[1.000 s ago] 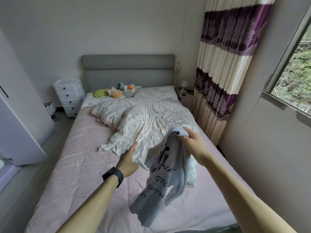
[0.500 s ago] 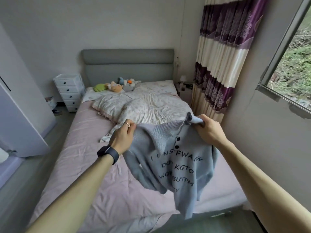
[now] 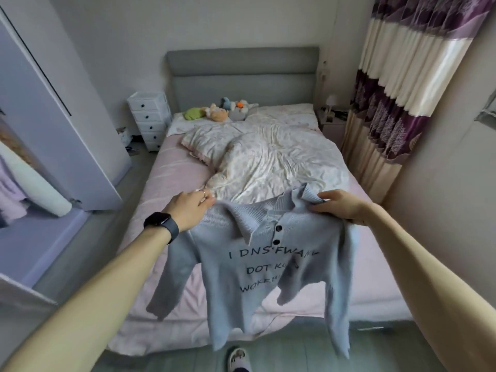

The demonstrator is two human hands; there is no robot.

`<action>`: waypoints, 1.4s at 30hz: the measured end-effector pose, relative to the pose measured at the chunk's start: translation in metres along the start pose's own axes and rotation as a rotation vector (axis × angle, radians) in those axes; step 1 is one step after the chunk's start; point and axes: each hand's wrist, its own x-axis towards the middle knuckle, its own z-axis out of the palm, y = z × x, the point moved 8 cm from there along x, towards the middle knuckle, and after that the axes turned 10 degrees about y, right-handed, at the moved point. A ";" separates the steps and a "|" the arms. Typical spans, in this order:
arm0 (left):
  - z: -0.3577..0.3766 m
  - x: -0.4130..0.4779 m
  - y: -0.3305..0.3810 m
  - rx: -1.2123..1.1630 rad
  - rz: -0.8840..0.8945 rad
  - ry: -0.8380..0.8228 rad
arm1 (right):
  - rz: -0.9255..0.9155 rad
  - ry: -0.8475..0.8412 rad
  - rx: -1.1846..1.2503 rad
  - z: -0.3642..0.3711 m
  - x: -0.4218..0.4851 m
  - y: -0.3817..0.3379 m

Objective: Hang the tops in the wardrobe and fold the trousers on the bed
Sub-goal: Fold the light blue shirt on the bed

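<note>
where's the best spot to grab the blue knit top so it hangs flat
At the two shoulders, either side of the collar, fingers coming over the top edge from above. The blue knit top hangs upright with sleeves dangling, so shoulder grips keep it spread; the left hand and right hand hold there.

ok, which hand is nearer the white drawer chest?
Left. The left hand holds the grey top on the drawer chest side; the right hand holds its other shoulder, toward the curtain.
</note>
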 end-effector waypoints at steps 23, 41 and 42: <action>0.492 0.240 -0.263 0.098 0.018 -0.487 | 0.008 0.273 -0.485 0.347 0.428 0.144; 0.535 0.209 -0.200 0.111 -0.039 -0.087 | 0.244 0.294 -0.173 0.339 0.332 0.274; 0.530 0.190 -0.175 0.075 0.028 -0.063 | 0.264 0.282 -0.161 0.339 0.304 0.285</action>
